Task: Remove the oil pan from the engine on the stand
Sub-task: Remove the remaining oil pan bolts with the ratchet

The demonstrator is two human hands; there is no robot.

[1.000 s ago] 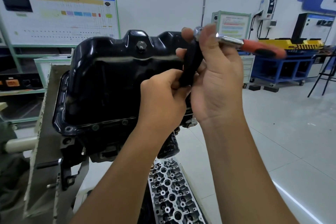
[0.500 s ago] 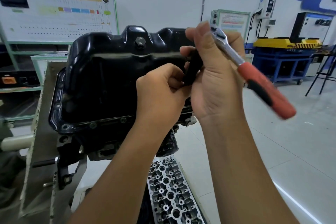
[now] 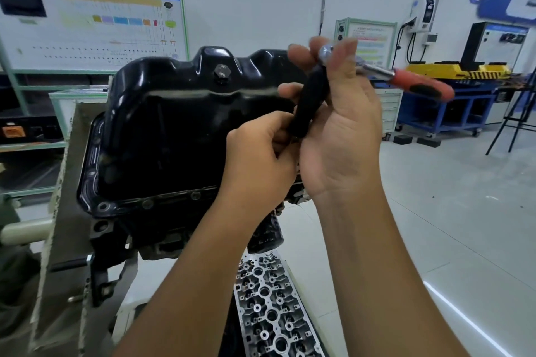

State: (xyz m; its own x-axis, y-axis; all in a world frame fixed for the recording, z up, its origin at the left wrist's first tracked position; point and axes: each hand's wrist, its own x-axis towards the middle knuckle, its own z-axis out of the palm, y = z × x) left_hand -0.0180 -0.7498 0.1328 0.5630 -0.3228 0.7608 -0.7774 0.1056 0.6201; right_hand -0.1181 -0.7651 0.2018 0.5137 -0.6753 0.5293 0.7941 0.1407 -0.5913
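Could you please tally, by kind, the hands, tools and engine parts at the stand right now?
Hands: 2, left hand and right hand
Ratchet wrench with red handle: 1
Black extension socket: 1
Black oil pan: 1
Drain plug: 1
Cylinder head below: 1
Total: 7

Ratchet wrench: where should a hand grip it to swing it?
Grip the red handle, coming from the right. It juts free to the right, away from the oil pan. The right hand pinches only the ratchet's head; the left hand holds the black extension's lower end.
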